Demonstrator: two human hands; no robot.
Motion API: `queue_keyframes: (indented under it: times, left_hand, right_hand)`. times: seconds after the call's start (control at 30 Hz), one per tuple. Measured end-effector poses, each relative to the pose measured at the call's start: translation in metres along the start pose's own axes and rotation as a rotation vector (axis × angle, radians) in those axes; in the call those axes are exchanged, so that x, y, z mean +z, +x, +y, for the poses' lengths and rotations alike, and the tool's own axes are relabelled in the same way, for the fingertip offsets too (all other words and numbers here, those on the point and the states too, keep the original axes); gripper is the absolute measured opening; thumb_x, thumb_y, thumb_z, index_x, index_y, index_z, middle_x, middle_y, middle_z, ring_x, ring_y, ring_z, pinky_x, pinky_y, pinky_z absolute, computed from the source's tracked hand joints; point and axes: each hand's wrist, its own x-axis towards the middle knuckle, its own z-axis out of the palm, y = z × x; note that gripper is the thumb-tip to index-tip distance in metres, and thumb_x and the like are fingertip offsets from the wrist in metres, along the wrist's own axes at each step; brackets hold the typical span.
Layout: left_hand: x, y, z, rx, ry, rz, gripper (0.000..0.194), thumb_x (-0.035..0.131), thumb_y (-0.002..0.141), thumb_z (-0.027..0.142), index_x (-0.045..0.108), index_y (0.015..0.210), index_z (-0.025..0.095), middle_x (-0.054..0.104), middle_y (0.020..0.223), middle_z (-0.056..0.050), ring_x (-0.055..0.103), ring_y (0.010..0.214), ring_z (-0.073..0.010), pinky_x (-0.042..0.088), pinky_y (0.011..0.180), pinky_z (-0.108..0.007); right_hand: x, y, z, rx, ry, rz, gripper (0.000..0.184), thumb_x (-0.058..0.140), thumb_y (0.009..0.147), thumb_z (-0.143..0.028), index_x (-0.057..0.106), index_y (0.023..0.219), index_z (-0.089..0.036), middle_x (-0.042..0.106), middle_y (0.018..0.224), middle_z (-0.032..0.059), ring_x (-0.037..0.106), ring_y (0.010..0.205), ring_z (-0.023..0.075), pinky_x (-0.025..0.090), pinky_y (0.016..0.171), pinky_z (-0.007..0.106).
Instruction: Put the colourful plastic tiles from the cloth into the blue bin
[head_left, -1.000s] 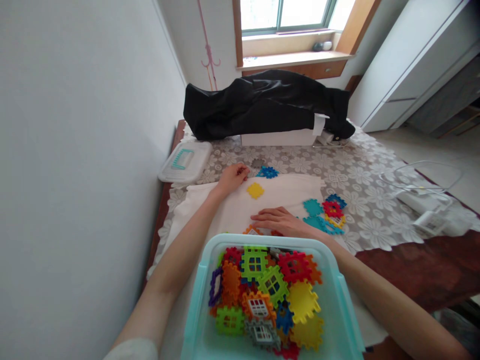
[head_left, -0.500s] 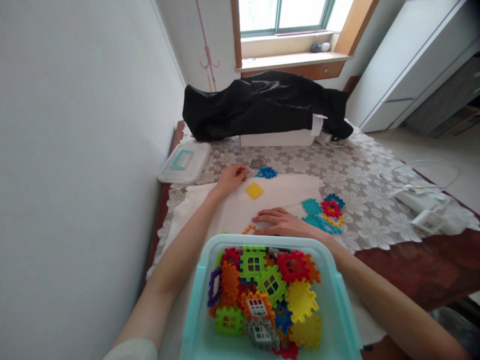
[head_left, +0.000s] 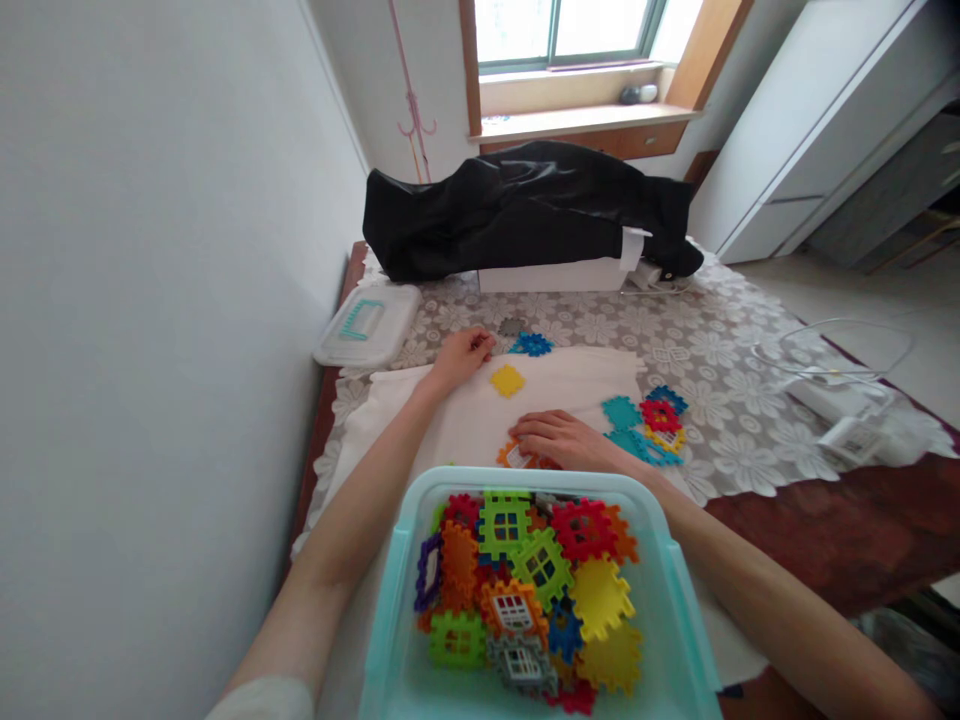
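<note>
My left hand (head_left: 463, 358) rests on the cloth with its fingers loosely curled, and nothing shows in them. Just beyond its fingertips lie a grey tile (head_left: 511, 327) and blue notched tiles (head_left: 534, 345); a yellow square tile (head_left: 507, 380) lies to its lower right. My right hand (head_left: 566, 438) is palm down behind the box, its bent fingers over an orange window tile (head_left: 517, 456). The thumb is hidden, and the box rim cuts off the view of the tile's near side. Close to the right wrist lie teal tiles (head_left: 622, 412) and a red tile (head_left: 661, 415).
A teal plastic box (head_left: 679, 600) of mixed notched tiles stands in front of me, between my forearms. Its white lid (head_left: 367, 325) lies at the left by the wall. A black cover (head_left: 525, 210) drapes a long object at the back. White device and cable (head_left: 847, 400) lie right.
My right hand's fingers have bent over the orange window tile, which has shifted slightly right and away from me, so more of it shows. My left hand stays in place.
</note>
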Motion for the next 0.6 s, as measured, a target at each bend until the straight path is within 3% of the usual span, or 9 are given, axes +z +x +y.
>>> queue_keyframes:
  times: [0.1,0.3,0.6]
  left_hand:
    - [0.0002,-0.0001,0.0006,-0.003,-0.006,0.000,0.029,0.061,0.106,0.044,0.073,0.102,0.017,0.076,0.082,-0.006,0.062,0.070,-0.0168,0.041,0.064,-0.026]
    - [-0.0002,-0.0004,0.0017,0.002,0.001,0.001,0.027,0.062,0.107,0.041,0.073,0.102,0.017,0.076,0.082,-0.005,0.062,0.070,-0.0162,0.042,0.065,-0.026]
    - [0.0005,0.0002,0.0010,-0.001,0.001,0.009,0.026,0.062,0.107,0.040,0.073,0.103,0.017,0.076,0.082,-0.004,0.062,0.071,-0.0161,0.042,0.065,-0.026]
  right_hand:
    - [-0.0012,0.0003,-0.0009,-0.005,0.005,0.020,0.025,0.069,0.112,-0.036,0.077,0.130,-0.021,0.074,0.151,0.0108,0.063,0.149,0.0273,0.053,0.124,0.048]
    - [-0.0061,0.0021,-0.0055,0.013,-0.006,0.002,0.039,0.068,0.112,-0.037,0.072,0.149,-0.025,0.075,0.143,0.0128,0.069,0.137,0.0275,0.055,0.120,0.048]
    - [-0.0074,0.0017,-0.0051,-0.077,-0.046,0.117,0.033,0.061,0.115,-0.036,0.072,0.140,-0.017,0.074,0.136,0.0182,0.075,0.123,0.0265,0.064,0.108,0.045]
